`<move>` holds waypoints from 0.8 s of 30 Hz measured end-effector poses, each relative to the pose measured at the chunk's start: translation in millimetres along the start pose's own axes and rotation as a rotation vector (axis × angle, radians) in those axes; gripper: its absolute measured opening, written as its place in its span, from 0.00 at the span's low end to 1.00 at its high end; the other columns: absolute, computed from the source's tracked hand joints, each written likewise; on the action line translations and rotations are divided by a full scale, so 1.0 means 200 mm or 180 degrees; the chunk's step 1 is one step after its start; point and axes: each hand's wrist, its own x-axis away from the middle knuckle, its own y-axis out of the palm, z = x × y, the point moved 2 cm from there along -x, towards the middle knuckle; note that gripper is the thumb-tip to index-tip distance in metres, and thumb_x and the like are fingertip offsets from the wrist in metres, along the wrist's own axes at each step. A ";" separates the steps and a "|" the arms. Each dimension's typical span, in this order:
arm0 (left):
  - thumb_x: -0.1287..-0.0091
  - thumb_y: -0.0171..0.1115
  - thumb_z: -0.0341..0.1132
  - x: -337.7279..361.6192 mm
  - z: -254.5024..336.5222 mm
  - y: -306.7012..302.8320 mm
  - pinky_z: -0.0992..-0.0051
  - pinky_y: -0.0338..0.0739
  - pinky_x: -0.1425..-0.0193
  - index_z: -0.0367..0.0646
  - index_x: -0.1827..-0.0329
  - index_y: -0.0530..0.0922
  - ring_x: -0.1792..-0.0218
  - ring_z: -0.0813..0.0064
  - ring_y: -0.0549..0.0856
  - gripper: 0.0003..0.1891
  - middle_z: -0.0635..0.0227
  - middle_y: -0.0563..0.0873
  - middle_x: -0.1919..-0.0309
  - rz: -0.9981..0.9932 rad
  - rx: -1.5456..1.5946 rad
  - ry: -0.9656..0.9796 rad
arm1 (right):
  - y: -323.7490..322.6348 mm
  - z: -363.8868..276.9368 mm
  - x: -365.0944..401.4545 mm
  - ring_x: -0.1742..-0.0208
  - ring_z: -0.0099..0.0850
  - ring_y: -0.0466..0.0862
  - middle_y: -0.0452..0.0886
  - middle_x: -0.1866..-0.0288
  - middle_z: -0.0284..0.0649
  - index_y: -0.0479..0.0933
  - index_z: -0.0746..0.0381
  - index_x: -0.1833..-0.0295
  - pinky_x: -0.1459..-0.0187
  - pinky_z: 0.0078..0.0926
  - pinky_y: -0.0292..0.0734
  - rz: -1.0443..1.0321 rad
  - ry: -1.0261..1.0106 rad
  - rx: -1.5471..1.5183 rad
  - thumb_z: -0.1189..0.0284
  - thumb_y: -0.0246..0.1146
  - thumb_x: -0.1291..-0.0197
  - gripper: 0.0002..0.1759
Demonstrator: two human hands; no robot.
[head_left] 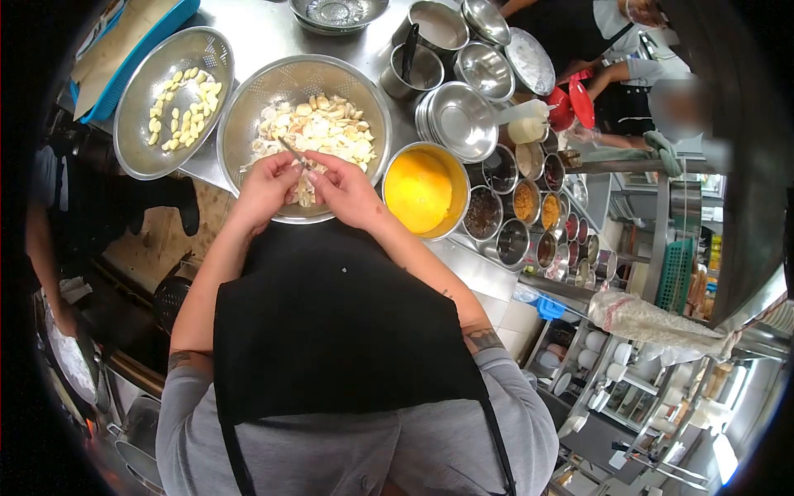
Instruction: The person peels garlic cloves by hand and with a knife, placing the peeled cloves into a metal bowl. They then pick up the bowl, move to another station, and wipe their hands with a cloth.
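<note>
Both my hands are together over the near side of a large perforated steel colander [234, 116], which holds a heap of unpeeled garlic cloves [327, 128] and loose skins. My right hand [346, 192] grips a small knife [289, 150], its thin blade slanting up and left between the hands. In the closed fingers of my left hand [266, 192] is what looks like a garlic clove, mostly hidden. Papery skin shows just below the fingertips. To the left, a second colander [132, 107] contains peeled garlic cloves [192, 116].
A pot of yellow liquid [418, 183] stands close to my right forearm. Behind it are stacked steel bowls [465, 122] and several seasoning containers [523, 201]. A blue tray [112, 99] lies at far left. Other people stand at the left and upper right.
</note>
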 end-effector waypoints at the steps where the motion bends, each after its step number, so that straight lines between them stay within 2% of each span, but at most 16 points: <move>1: 0.29 0.56 0.28 0.01 0.01 0.01 0.85 0.65 0.73 0.37 0.52 0.79 0.77 0.88 0.71 0.07 0.79 0.76 0.76 0.0050 0.0023 0.0014 | 0.00 0.01 -0.01 0.74 0.14 0.72 0.76 0.75 0.29 0.71 0.65 0.34 0.69 0.15 0.69 -0.0010 0.0031 -0.0039 0.71 0.57 0.29 0.21; 5: 0.29 0.57 0.29 -0.01 -0.02 -0.01 0.86 0.66 0.72 0.38 0.49 0.79 0.75 0.89 0.71 0.09 0.78 0.76 0.72 0.0280 0.0204 0.0182 | 0.00 0.04 -0.02 0.74 0.14 0.72 0.75 0.76 0.28 0.73 0.64 0.35 0.71 0.15 0.68 -0.0041 0.0101 -0.0085 0.70 0.57 0.29 0.19; 8: 0.29 0.58 0.29 -0.01 -0.02 -0.02 0.84 0.74 0.66 0.37 0.47 0.77 0.69 0.86 0.78 0.11 0.73 0.80 0.66 0.0377 0.0340 0.0199 | -0.01 0.04 -0.02 0.75 0.15 0.72 0.76 0.75 0.28 0.73 0.63 0.36 0.72 0.15 0.67 0.0034 0.0187 -0.0210 0.69 0.57 0.29 0.19; 11: 0.30 0.60 0.28 0.02 0.03 0.02 0.80 0.81 0.58 0.36 0.45 0.76 0.59 0.78 0.84 0.12 0.67 0.83 0.60 0.0488 0.0717 0.0180 | -0.01 0.08 -0.02 0.74 0.16 0.74 0.78 0.75 0.30 0.73 0.65 0.37 0.71 0.16 0.70 0.0218 0.0275 -0.0435 0.70 0.58 0.29 0.19; 12: 0.32 0.61 0.26 0.01 0.02 0.00 0.77 0.83 0.52 0.35 0.45 0.75 0.53 0.72 0.86 0.13 0.62 0.84 0.55 0.0421 0.0621 0.0198 | -0.01 0.09 -0.03 0.74 0.17 0.75 0.78 0.74 0.31 0.74 0.66 0.37 0.70 0.16 0.72 0.0272 0.0300 -0.0528 0.71 0.58 0.29 0.19; 17: 0.36 0.65 0.23 0.00 -0.02 -0.03 0.79 0.81 0.55 0.33 0.43 0.77 0.58 0.76 0.86 0.17 0.62 0.86 0.57 0.0260 0.0456 0.0601 | -0.01 0.07 -0.02 0.74 0.16 0.74 0.78 0.74 0.30 0.72 0.64 0.35 0.72 0.15 0.69 0.0238 0.0451 -0.0957 0.69 0.58 0.29 0.20; 21: 0.37 0.65 0.22 0.00 -0.01 -0.02 0.78 0.82 0.55 0.31 0.43 0.77 0.59 0.76 0.86 0.18 0.60 0.86 0.58 0.0241 0.0459 0.0607 | -0.01 0.05 -0.01 0.76 0.15 0.73 0.78 0.74 0.30 0.72 0.63 0.34 0.73 0.14 0.67 0.0302 0.0376 -0.0889 0.69 0.57 0.29 0.20; 24: 0.36 0.66 0.26 0.01 0.01 -0.02 0.80 0.79 0.61 0.36 0.43 0.78 0.61 0.80 0.85 0.18 0.66 0.86 0.60 0.0320 0.0465 0.0494 | -0.01 0.06 -0.01 0.78 0.15 0.70 0.77 0.74 0.31 0.71 0.61 0.33 0.76 0.14 0.65 0.0297 0.0276 -0.0938 0.68 0.56 0.28 0.20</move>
